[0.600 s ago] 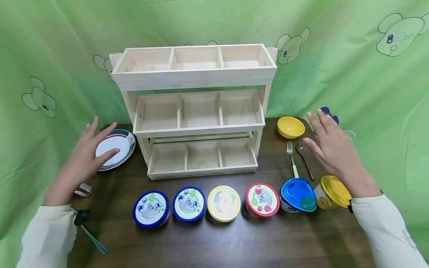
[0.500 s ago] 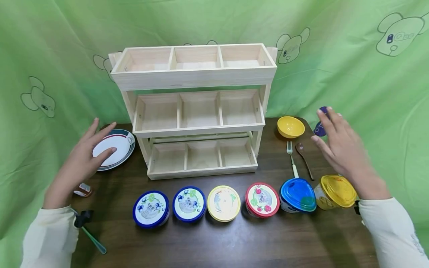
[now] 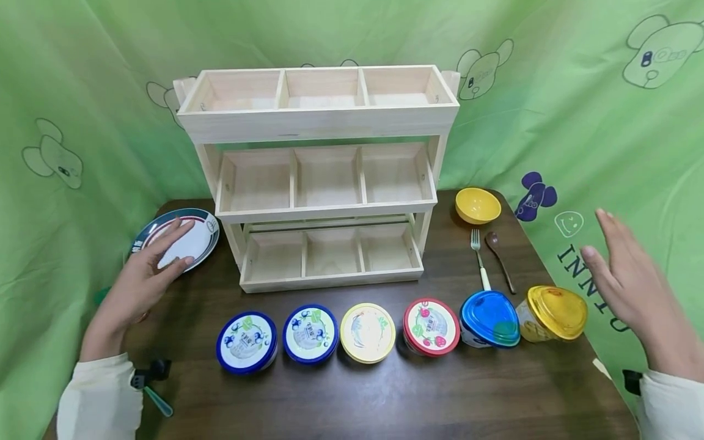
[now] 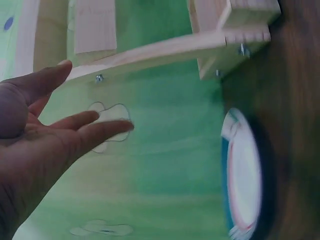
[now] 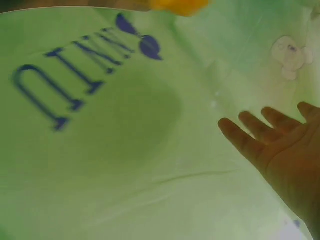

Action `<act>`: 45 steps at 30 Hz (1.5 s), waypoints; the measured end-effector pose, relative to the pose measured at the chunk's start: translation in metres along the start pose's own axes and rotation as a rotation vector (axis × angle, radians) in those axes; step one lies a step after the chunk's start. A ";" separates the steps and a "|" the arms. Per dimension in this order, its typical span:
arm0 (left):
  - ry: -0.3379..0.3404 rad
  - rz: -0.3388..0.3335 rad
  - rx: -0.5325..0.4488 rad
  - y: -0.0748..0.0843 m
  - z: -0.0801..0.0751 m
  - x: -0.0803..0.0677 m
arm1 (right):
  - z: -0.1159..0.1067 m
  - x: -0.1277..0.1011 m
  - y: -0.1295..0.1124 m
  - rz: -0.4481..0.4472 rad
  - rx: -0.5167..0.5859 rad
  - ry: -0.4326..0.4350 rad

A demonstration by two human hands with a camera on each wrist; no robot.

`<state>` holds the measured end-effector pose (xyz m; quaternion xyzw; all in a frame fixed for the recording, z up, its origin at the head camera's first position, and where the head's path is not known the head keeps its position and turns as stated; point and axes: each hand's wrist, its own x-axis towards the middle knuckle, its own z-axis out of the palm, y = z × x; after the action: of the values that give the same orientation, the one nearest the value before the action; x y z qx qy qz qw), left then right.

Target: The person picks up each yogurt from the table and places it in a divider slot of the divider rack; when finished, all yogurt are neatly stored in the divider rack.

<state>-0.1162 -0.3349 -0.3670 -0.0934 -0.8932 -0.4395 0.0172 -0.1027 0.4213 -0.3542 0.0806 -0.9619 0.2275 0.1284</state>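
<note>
My left hand (image 3: 140, 284) hovers at the left with fingers spread and nothing in them; its fingertips overlap the round plate (image 3: 200, 244) in the head view. The left wrist view has that plate (image 4: 245, 175) at lower right, apart from the fingers. Off past the table's right edge, my right hand (image 3: 632, 281) is raised, fingers extended, holding nothing. Closest to it stands a tub with a yellow lid (image 3: 557, 310). Beside that is a blue-lidded tub (image 3: 489, 319). Only green cloth lies behind the right hand (image 5: 290, 150) in the right wrist view.
A three-tier wooden rack (image 3: 324, 125) with divided trays stands mid-table. Before it sit two blue-rimmed tubs (image 3: 247, 342) (image 3: 310, 334), a yellow-rimmed tub (image 3: 367, 333) and a red-rimmed tub (image 3: 431, 327). At right are a yellow bowl (image 3: 477, 206), fork (image 3: 480, 260) and spoon (image 3: 499, 261).
My right hand has moved right and down, away from the table. The left hand has shifted slightly right and lower, and the head view has tilted a little.
</note>
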 end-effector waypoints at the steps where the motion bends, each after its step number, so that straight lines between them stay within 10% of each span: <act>1: -0.007 -0.009 -0.023 -0.003 0.001 -0.001 | 0.002 -0.005 0.004 0.006 0.008 0.001; 10: -0.131 -0.121 -0.221 -0.029 0.023 -0.007 | 0.022 -0.055 0.031 0.040 0.113 0.049; 23: -0.178 -0.252 -0.213 -0.049 0.064 -0.004 | 0.062 -0.106 0.040 0.120 0.306 0.019; 37: -0.160 -0.322 -0.233 -0.054 0.087 0.006 | 0.088 -0.116 0.032 0.200 0.734 0.038; 45: -0.140 -0.346 -0.243 -0.058 0.095 0.009 | 0.092 -0.118 0.029 0.281 0.666 0.061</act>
<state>-0.1303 -0.2933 -0.4702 0.0298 -0.8355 -0.5326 -0.1318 -0.0154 0.4164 -0.4790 -0.0220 -0.8324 0.5462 0.0911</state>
